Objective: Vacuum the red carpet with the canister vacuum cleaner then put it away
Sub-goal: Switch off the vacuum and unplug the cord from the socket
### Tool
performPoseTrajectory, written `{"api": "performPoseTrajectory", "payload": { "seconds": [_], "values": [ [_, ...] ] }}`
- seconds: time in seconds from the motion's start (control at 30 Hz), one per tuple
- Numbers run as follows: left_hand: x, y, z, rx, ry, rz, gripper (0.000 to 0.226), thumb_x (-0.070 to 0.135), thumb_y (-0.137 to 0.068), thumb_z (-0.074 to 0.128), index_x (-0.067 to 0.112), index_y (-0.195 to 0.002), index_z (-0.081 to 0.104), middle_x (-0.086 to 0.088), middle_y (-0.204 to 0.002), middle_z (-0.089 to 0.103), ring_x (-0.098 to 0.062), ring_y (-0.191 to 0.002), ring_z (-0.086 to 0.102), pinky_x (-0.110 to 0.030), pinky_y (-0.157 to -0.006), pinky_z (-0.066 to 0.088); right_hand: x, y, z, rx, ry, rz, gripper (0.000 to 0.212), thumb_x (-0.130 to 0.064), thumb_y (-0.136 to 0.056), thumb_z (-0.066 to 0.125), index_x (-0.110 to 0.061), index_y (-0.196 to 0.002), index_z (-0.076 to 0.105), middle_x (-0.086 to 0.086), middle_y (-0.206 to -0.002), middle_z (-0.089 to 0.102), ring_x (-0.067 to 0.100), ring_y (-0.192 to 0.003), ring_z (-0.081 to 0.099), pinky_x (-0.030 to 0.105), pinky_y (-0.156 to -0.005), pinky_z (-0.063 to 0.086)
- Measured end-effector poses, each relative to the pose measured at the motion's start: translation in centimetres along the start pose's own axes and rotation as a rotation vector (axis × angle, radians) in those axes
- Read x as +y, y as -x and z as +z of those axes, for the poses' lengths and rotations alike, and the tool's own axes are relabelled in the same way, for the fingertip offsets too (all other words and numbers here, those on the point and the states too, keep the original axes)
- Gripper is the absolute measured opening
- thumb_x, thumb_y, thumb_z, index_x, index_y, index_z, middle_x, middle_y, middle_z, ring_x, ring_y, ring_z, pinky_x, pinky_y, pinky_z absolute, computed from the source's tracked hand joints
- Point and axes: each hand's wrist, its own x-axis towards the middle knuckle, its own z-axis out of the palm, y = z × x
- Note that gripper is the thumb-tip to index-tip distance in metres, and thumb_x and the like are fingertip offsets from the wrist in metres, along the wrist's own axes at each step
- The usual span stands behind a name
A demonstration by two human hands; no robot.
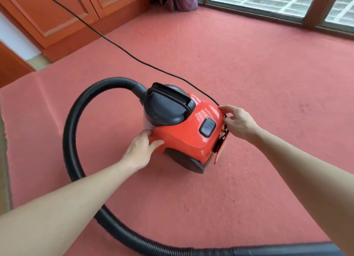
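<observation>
- Black hose (72, 121) is looped on the red carpet (249, 73), left of the body.
- Left hand (139, 150): fingers flat, pressed on the left flank of the canister vacuum cleaner (183, 135), mid-carpet.
- Right hand (239, 121) is set at its rear, at the power cord (107, 39); grip cannot be told.

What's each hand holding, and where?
The right hand pinches the power cord at the rear of the canister vacuum; the left hand only rests on its side.

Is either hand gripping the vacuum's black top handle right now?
No, the left hand touches the vacuum's side and the right hand is at its rear by the cord, both off the handle.
</observation>
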Motion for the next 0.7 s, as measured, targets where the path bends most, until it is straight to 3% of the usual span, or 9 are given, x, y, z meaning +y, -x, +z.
{"api": "performPoseTrajectory", "payload": {
  "seconds": [0.13,0.23,0.3,0.4,0.5,0.6,0.7],
  "values": [
    [0.6,-1.9,-0.3,-0.049,-0.052,-0.053,0.065,0.045,-0.101,0.051,0.013,-0.153,0.030,-0.013,-0.145,0.053,-0.036,-0.134,0.048,-0.041,-0.105,0.039,1.4,2.0,-0.1,0.072,-0.060,0.026,0.038,-0.022,-0.095,0.049,-0.025,-0.131,0.059,-0.005,-0.129,0.062,0.012,-0.105,0.059,0.027,-0.092,0.046],
    [2.1,-1.8,1.1,-0.010,0.001,-0.093,0.038,0.036,-0.108,0.032,0.011,-0.126,0.054,-0.022,-0.125,0.063,-0.041,-0.121,0.056,-0.041,-0.098,0.043,1.4,3.1,0.4,0.112,-0.057,-0.017,0.036,-0.051,-0.093,0.055,-0.022,-0.115,0.060,-0.003,-0.115,0.059,0.013,-0.100,0.059,0.030,-0.084,0.048],
    [3.4,-1.5,1.8,0.023,0.162,-0.144,0.054,0.042,-0.107,0.023,0.004,-0.121,0.058,-0.024,-0.125,0.062,-0.041,-0.120,0.056,-0.042,-0.101,0.042,1.0,3.3,0.6,0.106,-0.056,-0.003,0.050,-0.064,-0.083,0.060,-0.021,-0.109,0.055,-0.003,-0.113,0.051,0.013,-0.098,0.056,0.030,-0.078,0.048],
    [5.0,-0.9,2.0,0.004,0.422,-0.236,0.099,0.084,-0.087,0.015,0.009,-0.139,0.053,-0.012,-0.137,0.058,-0.032,-0.130,0.050,-0.044,-0.113,0.034,0.3,2.8,0.5,0.097,-0.071,0.006,0.067,-0.069,-0.071,0.067,-0.021,-0.117,0.052,-0.002,-0.124,0.039,0.016,-0.112,0.049,0.034,-0.086,0.051],
    [6.7,0.2,2.6,-0.026,0.611,-0.212,0.121,0.102,-0.056,0.045,0.018,-0.143,0.042,0.003,-0.139,0.056,-0.019,-0.129,0.051,-0.042,-0.115,0.036,-0.2,2.1,0.3,-0.010,-0.134,-0.008,0.087,-0.068,-0.067,0.072,-0.032,-0.140,0.041,-0.005,-0.145,0.025,0.010,-0.128,0.035,0.032,-0.099,0.044],
    [8.1,0.4,3.4,0.037,0.688,-0.253,0.124,0.088,-0.039,0.076,0.018,-0.134,0.039,0.005,-0.129,0.058,-0.016,-0.120,0.056,-0.039,-0.108,0.044,0.1,1.5,0.6,-0.158,-0.321,0.012,0.095,-0.062,-0.067,0.078,-0.043,-0.147,0.029,-0.008,-0.141,0.046,0.006,-0.116,0.056,0.028,-0.092,0.051],
    [8.7,0.3,3.9,0.071,0.688,-0.292,0.121,0.077,-0.035,0.086,0.019,-0.129,0.035,0.004,-0.128,0.056,-0.016,-0.117,0.056,-0.038,-0.105,0.046,0.7,1.0,0.7,-0.176,-0.374,0.003,0.099,-0.064,-0.062,0.080,-0.048,-0.145,0.029,-0.010,-0.127,0.059,0.006,-0.102,0.067,0.030,-0.087,0.057]
  ]
}}
